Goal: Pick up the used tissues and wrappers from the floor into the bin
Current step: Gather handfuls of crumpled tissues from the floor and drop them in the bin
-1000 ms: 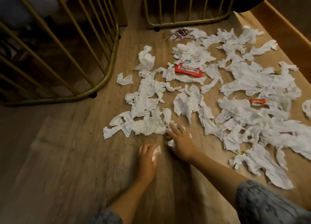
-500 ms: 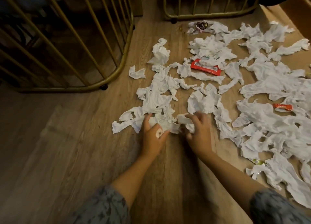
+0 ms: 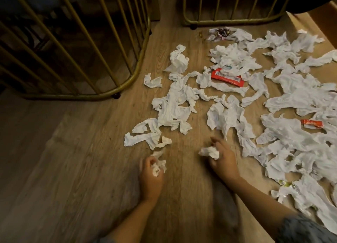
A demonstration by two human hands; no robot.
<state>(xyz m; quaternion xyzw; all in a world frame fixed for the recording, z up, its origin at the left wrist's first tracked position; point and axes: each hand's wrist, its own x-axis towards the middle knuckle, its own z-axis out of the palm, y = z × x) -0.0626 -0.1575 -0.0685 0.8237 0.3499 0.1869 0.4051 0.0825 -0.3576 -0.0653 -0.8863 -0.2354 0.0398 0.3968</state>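
Note:
Several crumpled white tissues (image 3: pixel 175 109) lie scattered over the wooden floor, thickest on the right. A red wrapper (image 3: pixel 227 77) lies among them at the centre back, a smaller orange wrapper (image 3: pixel 311 123) at the right, and a crinkled dark wrapper (image 3: pixel 219 33) near the far railing. My left hand (image 3: pixel 150 175) grips a wad of tissue (image 3: pixel 158 167) just above the floor. My right hand (image 3: pixel 223 159) holds another balled tissue (image 3: pixel 209 152) in its curled fingers. No bin is in view.
A gold metal railing (image 3: pixel 102 95) curves along the left and back left. A second gold railing (image 3: pixel 231 21) stands at the back centre. A wooden ledge (image 3: pixel 322 18) runs along the far right. Bare floor stretches to the left and near side.
Both hands pulled back from the tissue pile toward me, each now holding a balled tissue. The tissues nearest the hands have been gathered off the floor.

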